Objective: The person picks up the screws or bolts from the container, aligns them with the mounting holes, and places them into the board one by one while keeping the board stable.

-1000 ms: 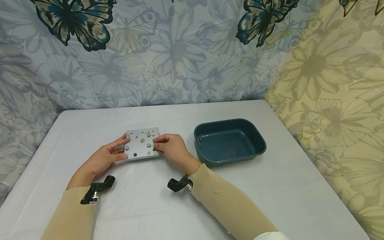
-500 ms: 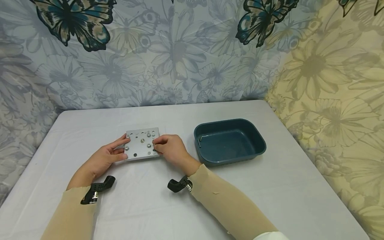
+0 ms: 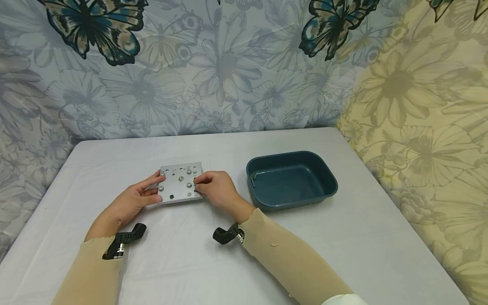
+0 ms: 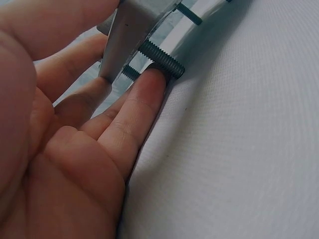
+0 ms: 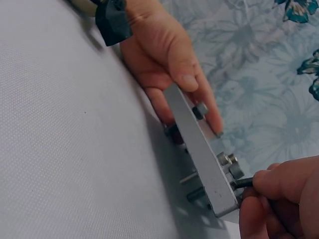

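A square grey metal plate with several bolts and holes is held a little off the white table. My left hand grips its left edge, thumb on top and fingers underneath. In the left wrist view a finger touches a threaded bolt end that sticks out below the plate. My right hand pinches a small black screw at the plate's right edge. The screw's lower part is hidden by the fingertips.
A dark blue plastic tub stands to the right of the plate, with a small angled metal key inside at its left wall. The white table ends at a flowered cloth backdrop behind.
My right hand's thumb and forefinger have shifted slightly at the screw. The plate and my left hand have stayed where they were.
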A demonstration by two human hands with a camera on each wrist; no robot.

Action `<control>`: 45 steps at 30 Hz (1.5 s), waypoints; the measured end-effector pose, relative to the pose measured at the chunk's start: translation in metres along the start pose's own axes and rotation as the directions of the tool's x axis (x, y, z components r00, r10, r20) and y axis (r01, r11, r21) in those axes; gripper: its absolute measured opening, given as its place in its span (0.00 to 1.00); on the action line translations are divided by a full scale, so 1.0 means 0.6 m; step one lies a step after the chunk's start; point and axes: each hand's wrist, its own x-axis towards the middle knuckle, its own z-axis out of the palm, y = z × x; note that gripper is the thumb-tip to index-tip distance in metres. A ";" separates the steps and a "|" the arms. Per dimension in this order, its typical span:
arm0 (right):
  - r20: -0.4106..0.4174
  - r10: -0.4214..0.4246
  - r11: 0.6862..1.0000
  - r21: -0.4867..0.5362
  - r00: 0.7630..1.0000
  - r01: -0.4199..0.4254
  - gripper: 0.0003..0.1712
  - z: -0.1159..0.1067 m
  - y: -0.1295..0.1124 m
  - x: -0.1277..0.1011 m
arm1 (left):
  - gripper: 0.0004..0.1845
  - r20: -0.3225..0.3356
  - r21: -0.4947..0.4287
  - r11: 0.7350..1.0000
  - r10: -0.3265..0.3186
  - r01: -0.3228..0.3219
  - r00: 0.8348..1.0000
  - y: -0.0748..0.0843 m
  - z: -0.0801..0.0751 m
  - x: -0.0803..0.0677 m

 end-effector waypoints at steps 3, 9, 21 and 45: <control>0.000 0.003 1.000 -0.011 1.000 -0.003 0.06 0.000 -0.001 -0.001 | 0.40 -0.001 0.002 1.000 -0.001 0.001 1.000 0.001 0.000 -0.001; -0.008 0.002 0.999 -0.053 1.000 -0.002 0.07 0.001 0.001 0.000 | 0.40 0.000 -0.012 1.000 0.002 -0.002 1.000 0.002 0.000 -0.001; -0.023 0.035 0.992 0.118 0.999 -0.032 0.08 -0.028 -0.014 -0.018 | 0.41 0.005 -0.008 1.000 -0.016 0.016 1.000 0.002 -0.002 -0.003; 0.138 0.039 0.949 0.304 0.990 -0.080 0.27 -0.298 0.056 -0.046 | 0.41 -0.004 0.009 1.000 -0.016 0.016 1.000 0.002 0.001 -0.001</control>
